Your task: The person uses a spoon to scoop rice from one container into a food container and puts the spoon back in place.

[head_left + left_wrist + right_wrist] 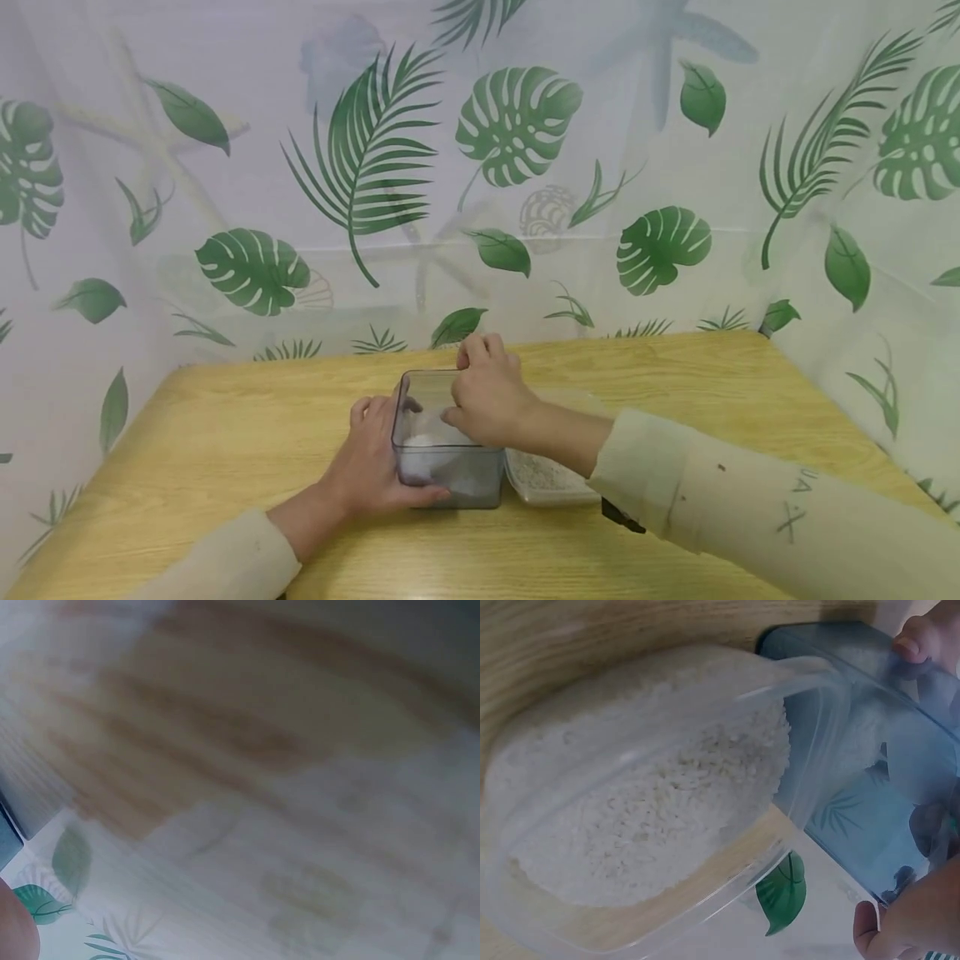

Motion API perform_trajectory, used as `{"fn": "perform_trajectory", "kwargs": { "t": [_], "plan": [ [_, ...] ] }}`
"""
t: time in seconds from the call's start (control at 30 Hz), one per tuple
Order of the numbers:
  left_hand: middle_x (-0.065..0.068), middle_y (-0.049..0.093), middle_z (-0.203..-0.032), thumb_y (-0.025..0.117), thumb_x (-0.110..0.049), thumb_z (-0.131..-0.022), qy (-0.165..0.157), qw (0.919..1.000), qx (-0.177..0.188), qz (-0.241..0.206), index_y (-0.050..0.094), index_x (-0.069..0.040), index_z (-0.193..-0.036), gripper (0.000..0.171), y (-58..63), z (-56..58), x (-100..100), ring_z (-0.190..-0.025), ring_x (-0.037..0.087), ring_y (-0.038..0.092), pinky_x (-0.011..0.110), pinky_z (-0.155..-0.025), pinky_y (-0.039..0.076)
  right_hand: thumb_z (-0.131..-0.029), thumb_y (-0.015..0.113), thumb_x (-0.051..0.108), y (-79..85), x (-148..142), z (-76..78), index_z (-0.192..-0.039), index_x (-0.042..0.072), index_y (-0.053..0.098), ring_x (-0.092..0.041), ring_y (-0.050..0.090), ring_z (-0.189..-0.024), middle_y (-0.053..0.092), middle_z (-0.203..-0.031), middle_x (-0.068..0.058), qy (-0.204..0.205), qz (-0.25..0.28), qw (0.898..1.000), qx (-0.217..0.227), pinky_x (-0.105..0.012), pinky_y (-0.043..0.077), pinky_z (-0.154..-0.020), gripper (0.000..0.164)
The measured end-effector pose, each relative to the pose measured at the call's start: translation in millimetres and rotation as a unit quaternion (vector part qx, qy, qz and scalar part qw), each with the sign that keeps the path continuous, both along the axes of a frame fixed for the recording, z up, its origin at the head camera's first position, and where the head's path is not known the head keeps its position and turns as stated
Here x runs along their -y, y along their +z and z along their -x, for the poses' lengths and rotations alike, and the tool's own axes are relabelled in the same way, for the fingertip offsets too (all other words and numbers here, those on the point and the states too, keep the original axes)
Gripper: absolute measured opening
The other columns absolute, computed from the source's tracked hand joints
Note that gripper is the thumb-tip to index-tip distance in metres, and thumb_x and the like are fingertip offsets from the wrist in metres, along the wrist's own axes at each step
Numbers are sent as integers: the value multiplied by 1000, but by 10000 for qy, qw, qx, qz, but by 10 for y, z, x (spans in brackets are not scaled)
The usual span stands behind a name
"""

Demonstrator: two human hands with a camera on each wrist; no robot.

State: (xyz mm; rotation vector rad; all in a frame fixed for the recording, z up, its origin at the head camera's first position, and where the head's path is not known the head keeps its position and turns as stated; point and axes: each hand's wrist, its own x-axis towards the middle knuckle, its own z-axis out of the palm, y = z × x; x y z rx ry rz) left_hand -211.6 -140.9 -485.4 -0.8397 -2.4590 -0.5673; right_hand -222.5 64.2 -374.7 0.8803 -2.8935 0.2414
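Note:
A clear blue-grey square bin point(468, 483) stands on the table with a whitish heap low inside it. My left hand point(375, 458) grips the bin's left side, its thumb along the front wall and its fingers round the far left side. Over the bin's right rim is my right hand point(491, 396), fingers bent and thumb pointing into the bin. In the right wrist view, dark finger shapes show through the bin's wall beside the right hand point(915, 919); whether they pinch something I cannot tell. Right against the bin stands a clear plastic tub point(630, 937) of white rice point(652, 817).
The wood-grain table point(247, 450) extends on both sides of the containers. A leaf-patterned cloth point(600, 167) hangs behind the table and along its sides. My right forearm point(697, 483) passes over part of the tub. The left wrist view is mostly blurred.

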Motion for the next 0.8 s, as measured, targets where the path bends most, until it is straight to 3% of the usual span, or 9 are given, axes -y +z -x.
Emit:
{"fn": "perform_trajectory", "kwargs": {
  "t": [0.27, 0.8],
  "plan": [
    [3, 55, -120, 71, -83, -63, 7, 10000, 58, -6, 28, -3, -147, 124, -1, -4, -10, -110, 20, 49, 48, -102, 24, -90, 73, 32, 25, -59, -44, -56, 16, 60, -30, 33, -108, 42, -108, -6, -567, 555, 9953, 562, -41, 31, -77, 40],
    [8, 56, -121, 53, -92, -69, -29, 9998, -153, 125, 17, 2, -154, 132, 11, -8, -9, -109, 24, 51, 50, -101, 25, -91, 72, 35, 128, -219, -69, -54, 15, 57, -29, 36, -112, 47, -114, -7, -1062, 1228, 9838, 766, -46, 35, -82, 45]
  ]
}}
